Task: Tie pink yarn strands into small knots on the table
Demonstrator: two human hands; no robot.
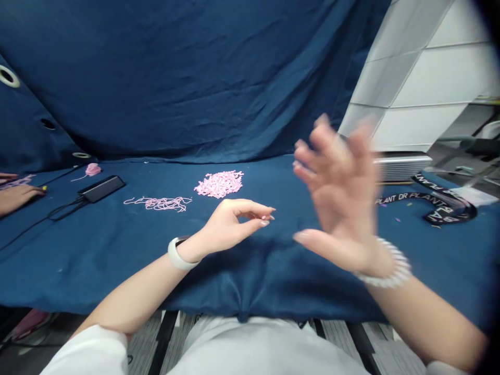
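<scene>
Left hand point(230, 224) is held just in front of the pink pile point(219, 183), fingers loosely curled, thumb and fingertips not quite meeting, nothing gripped. Right hand point(336, 192) is raised right of the pile, blurred, grip wide open and empty. Pink cord point(158, 204) is laid left of the pile on the bench point(117, 271); a co-worker's hand point(17, 199) is seen farther left.

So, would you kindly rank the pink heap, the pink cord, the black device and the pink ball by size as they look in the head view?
Largest: the pink heap and the pink cord look alike, so I won't rank them.
Next: the black device.
Smallest: the pink ball.
</scene>
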